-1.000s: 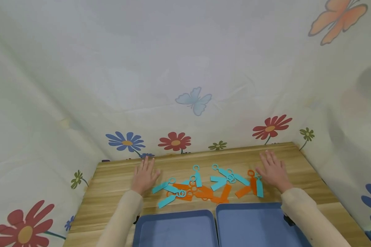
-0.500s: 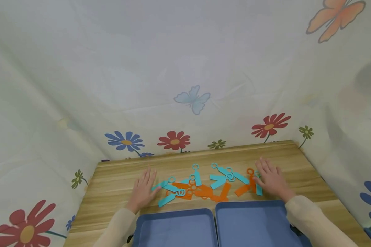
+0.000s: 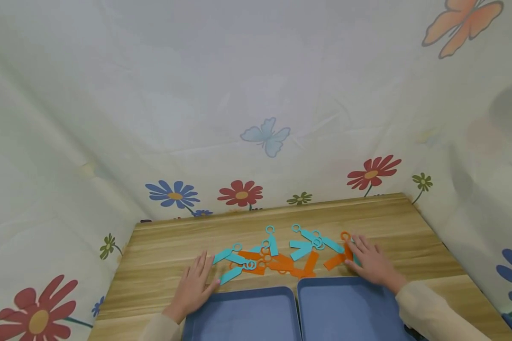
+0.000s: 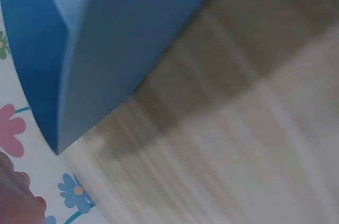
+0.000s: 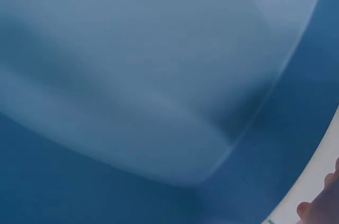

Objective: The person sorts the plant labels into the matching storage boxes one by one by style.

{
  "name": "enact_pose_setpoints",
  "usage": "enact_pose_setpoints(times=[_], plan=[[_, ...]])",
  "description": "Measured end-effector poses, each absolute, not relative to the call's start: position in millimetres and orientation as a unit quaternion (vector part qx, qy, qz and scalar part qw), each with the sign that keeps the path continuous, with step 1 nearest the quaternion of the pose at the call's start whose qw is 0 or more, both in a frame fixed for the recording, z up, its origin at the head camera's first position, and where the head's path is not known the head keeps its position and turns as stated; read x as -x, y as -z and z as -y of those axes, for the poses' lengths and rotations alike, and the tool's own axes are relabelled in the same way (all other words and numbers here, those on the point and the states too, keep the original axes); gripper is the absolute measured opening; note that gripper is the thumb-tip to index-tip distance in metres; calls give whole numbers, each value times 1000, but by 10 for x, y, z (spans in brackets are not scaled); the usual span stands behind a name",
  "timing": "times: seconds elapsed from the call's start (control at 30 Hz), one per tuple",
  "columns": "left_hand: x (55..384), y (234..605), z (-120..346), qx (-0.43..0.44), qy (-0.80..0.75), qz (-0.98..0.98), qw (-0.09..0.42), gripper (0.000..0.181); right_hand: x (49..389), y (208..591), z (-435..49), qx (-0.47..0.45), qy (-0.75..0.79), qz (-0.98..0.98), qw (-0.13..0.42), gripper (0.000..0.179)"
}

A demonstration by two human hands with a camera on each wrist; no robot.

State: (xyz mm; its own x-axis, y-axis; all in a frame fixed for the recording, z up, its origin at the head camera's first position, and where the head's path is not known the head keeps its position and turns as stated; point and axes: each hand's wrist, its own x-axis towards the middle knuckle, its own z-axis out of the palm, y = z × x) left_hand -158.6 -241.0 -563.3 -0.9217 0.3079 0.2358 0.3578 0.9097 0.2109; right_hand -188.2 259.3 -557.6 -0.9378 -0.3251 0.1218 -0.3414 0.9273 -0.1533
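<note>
Flat turquoise tags point(image 3: 230, 275) and orange tags point(image 3: 281, 263), each with a ring at one end, lie in a loose pile across the middle of the table. My left hand point(image 3: 193, 290) is at the pile's left end, fingers extended, thumb right by the end of a turquoise tag. Over the right end lies my right hand point(image 3: 374, 263), its fingers extended, partly hiding a turquoise tag and an upright orange tag point(image 3: 346, 244). In the left wrist view only part of the left hand point(image 4: 18, 195) shows at the lower left corner; the right hand point(image 5: 323, 205) shows at the right wrist view's edge.
Two blue trays, the left tray point(image 3: 247, 315) and the right tray point(image 3: 341, 308), stand side by side in front of the pile. The wooden table point(image 3: 162, 241) meets a white flower-printed cloth point(image 3: 213, 142) at the back and sides.
Both hands have come back toward the trays from the far part of the table. The left moved more, down to its tray's corner; the right moved onto the tags at its end.
</note>
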Motion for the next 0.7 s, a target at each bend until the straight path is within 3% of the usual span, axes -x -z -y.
enact_pose_setpoints(times=[0.43,0.7], plan=[[1170,5773,2466,164,105,977,84,68,1790,5673,-2575,-167,-110,980,26,63],[973,5869,2500,138,112,983,48,71,1788,5703,-2586,-157,-131,979,12,62]])
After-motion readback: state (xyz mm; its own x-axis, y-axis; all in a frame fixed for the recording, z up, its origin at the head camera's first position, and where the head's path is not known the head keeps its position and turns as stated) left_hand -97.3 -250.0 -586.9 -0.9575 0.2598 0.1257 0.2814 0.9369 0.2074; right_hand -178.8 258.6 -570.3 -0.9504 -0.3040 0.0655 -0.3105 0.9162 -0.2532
